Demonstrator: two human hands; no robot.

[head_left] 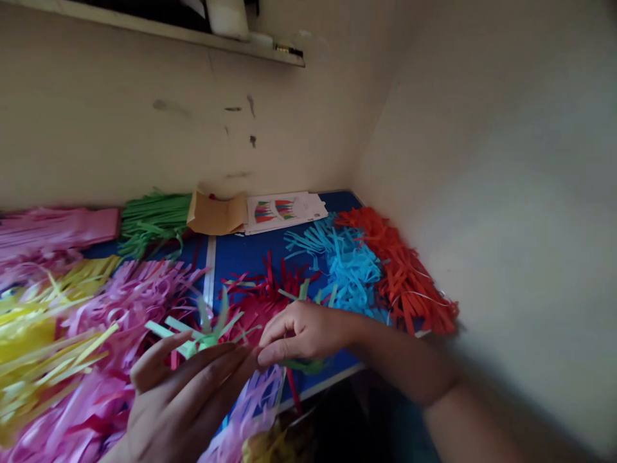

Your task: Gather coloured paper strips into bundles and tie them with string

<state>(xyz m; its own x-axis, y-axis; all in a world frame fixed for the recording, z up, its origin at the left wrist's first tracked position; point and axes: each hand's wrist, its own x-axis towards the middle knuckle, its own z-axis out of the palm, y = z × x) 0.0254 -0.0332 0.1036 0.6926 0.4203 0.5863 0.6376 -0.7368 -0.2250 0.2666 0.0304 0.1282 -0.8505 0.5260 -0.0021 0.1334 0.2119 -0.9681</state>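
My left hand is low at the centre-left, back of the hand up, its fingers reaching right over light green fringed paper. From the right comes my right hand, its thumb and fingers pinched together at the left hand's fingertips. What lies in the pinch is too small to tell. Dark red fringed strips lie just behind both hands. More green strip ends stick up behind the right hand. Lilac strips hang below the fingers at the table's front edge.
Pink and yellow fringes cover the blue table's left. Behind are green fringe, brown paper and printed sheets. Blue and orange-red fringes lie by the right wall. A shelf hangs above.
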